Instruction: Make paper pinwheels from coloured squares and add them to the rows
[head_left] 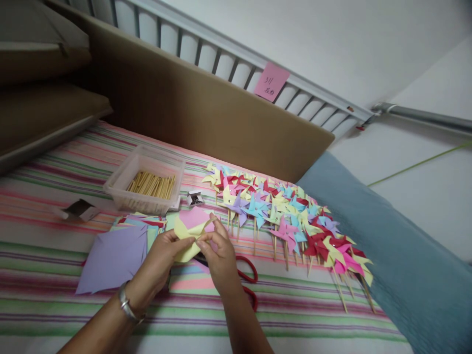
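Between my two hands is a yellow paper piece, partly folded, its edges bent inward toward the middle. My left hand pinches it from the left, thumb on top. My right hand grips it from the right, thumb and fingers meeting near its centre. Behind it shows a pink paper sheet. Red-handled scissors lie under my right hand, blades mostly hidden. To the left, a purple paper square with cut corners rests by a stack of coloured paper.
A clear plastic box holds short wooden sticks. Beside it are a small box of dark pins and an open dark box. Many finished paper pinwheels lie at right. A brown board stands at the back.
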A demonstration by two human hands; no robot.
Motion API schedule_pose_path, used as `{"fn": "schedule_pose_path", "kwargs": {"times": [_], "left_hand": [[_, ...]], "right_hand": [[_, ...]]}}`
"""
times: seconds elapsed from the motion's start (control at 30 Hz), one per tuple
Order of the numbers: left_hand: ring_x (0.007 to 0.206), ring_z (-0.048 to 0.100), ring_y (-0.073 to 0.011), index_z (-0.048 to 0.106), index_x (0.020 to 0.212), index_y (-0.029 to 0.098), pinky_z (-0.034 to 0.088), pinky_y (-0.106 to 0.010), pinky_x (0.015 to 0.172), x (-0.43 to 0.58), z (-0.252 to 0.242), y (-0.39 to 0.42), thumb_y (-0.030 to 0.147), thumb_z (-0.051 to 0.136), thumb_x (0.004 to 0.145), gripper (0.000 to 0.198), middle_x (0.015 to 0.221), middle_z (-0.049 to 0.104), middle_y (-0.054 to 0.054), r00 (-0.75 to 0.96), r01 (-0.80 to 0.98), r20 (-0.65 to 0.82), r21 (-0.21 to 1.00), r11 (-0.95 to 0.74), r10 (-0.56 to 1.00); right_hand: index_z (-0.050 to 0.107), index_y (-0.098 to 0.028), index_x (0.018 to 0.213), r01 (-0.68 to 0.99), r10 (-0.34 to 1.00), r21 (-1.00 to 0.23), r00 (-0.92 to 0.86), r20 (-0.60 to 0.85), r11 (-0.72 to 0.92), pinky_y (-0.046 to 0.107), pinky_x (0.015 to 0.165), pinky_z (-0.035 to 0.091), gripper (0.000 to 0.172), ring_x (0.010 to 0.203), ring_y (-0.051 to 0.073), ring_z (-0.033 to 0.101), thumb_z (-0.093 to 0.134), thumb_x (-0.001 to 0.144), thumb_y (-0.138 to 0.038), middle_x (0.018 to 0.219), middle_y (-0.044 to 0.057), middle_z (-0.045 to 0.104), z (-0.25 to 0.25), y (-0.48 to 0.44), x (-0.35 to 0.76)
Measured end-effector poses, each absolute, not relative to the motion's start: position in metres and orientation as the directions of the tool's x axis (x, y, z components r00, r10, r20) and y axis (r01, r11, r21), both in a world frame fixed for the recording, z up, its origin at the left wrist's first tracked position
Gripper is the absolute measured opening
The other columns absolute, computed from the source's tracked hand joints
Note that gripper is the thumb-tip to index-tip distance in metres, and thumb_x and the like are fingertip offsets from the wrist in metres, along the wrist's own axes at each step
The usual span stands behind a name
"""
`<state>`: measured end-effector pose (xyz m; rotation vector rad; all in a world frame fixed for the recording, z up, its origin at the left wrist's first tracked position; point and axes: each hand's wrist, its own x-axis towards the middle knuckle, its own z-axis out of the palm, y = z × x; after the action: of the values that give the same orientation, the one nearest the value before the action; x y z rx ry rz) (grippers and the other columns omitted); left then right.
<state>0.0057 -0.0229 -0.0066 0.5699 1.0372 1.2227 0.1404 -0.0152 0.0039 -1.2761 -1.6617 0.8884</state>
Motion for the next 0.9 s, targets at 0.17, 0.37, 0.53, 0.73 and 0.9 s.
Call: {"fn": "schedule_pose_path", "kwargs": {"times": [0.17, 0.37, 0.53, 0.73, 0.9], "left_hand": [[0.06, 0.063, -0.0167, 0.074, 0.081, 0.013, 0.046, -0.024, 0.059, 0.006, -0.01, -0.022, 0.027, 0.076, 0.06, 0.026, 0.069, 0.074, -0.005, 0.004, -0.476, -0.323, 0.832, 0.285, 0.947], [0.058, 0.061, -0.015, 0.073, 0.076, 0.013, 0.044, -0.022, 0.058, 0.006, -0.009, -0.022, 0.026, 0.075, 0.061, 0.02, 0.066, 0.073, -0.004, 0.003, -0.475, -0.32, 0.833, 0.283, 0.947], [0.053, 0.059, -0.0134, 0.072, 0.07, 0.014, 0.042, -0.021, 0.053, 0.006, -0.011, -0.022, 0.024, 0.074, 0.06, 0.014, 0.064, 0.072, -0.002, 0.006, -0.47, -0.332, 0.832, 0.295, 0.943], [0.057, 0.061, -0.016, 0.072, 0.075, 0.013, 0.043, -0.024, 0.057, 0.01, -0.012, -0.023, 0.024, 0.075, 0.058, 0.02, 0.065, 0.072, -0.004, -0.003, -0.463, -0.327, 0.838, 0.288, 0.945], [0.056, 0.06, -0.0149, 0.071, 0.075, 0.013, 0.043, -0.023, 0.055, 0.01, -0.012, -0.023, 0.024, 0.077, 0.057, 0.022, 0.065, 0.071, -0.004, 0.001, -0.476, -0.342, 0.827, 0.301, 0.94]], "right_hand": [[0.066, -0.02, 0.072, 0.369, 0.976, -0.905, -0.122, 0.18, 0.213, 0.04, 0.107, 0.026, 0.008, 0.131, 0.024, 0.036, 0.06, 0.077, -0.017, 0.14, 0.01, 0.044, 0.005, -0.015, 0.14], [0.064, -0.019, 0.07, 0.334, 0.968, -0.91, -0.129, 0.214, 0.246, 0.038, 0.098, 0.035, 0.008, 0.114, 0.023, 0.05, 0.058, 0.076, -0.019, 0.114, 0.009, 0.059, 0.0, -0.012, 0.139], [0.059, -0.019, 0.066, 0.283, 0.981, -0.94, -0.091, 0.168, 0.188, 0.031, 0.079, 0.045, 0.006, 0.083, 0.018, 0.057, 0.057, 0.072, -0.019, 0.077, 0.002, 0.059, -0.004, -0.012, 0.136], [0.056, -0.018, 0.062, 0.217, 0.997, -0.973, -0.012, 0.079, 0.08, 0.024, 0.06, 0.044, 0.007, 0.065, 0.015, 0.052, 0.059, 0.068, -0.021, 0.062, -0.002, 0.055, -0.007, -0.011, 0.134], [0.057, -0.018, 0.062, 0.203, 0.998, -0.977, -0.014, 0.064, 0.066, 0.022, 0.054, 0.042, 0.007, 0.061, 0.013, 0.051, 0.06, 0.067, -0.021, 0.06, -0.002, 0.055, -0.008, -0.01, 0.135]]}}
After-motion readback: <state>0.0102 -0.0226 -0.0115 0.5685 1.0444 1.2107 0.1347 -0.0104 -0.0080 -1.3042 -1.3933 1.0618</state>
